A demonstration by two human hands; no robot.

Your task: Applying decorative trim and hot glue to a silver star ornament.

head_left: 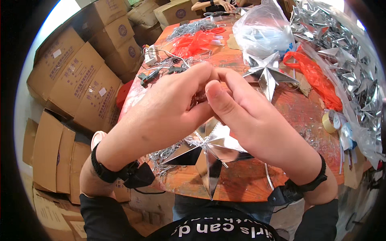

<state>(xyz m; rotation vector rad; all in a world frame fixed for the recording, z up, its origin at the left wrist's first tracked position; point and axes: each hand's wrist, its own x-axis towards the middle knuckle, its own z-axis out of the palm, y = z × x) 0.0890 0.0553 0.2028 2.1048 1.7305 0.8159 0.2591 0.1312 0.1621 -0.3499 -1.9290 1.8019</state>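
Observation:
Both of my hands are raised together over the table, fingertips meeting. My left hand (179,94) has its fingers bent and closed. My right hand (245,106) is curled against it, the thumb pressed to the fingers. Something small and shiny shows in the gap between them, too hidden to name. Below them a silver foil star (207,154) lies on the orange-red table (245,188), partly covered by my hands. Silver tinsel strands (163,158) lie at its left. A second silver star (267,74) rests beyond my right hand.
Stacked cardboard boxes (76,76) line the left side. Glue guns (149,77) and a white power strip (150,56) lie at the table's left edge. A clear bag of silver stars (358,76), red plastic (317,76) and tape (329,121) crowd the right. A co-worker's hand (226,5) shows at the far end.

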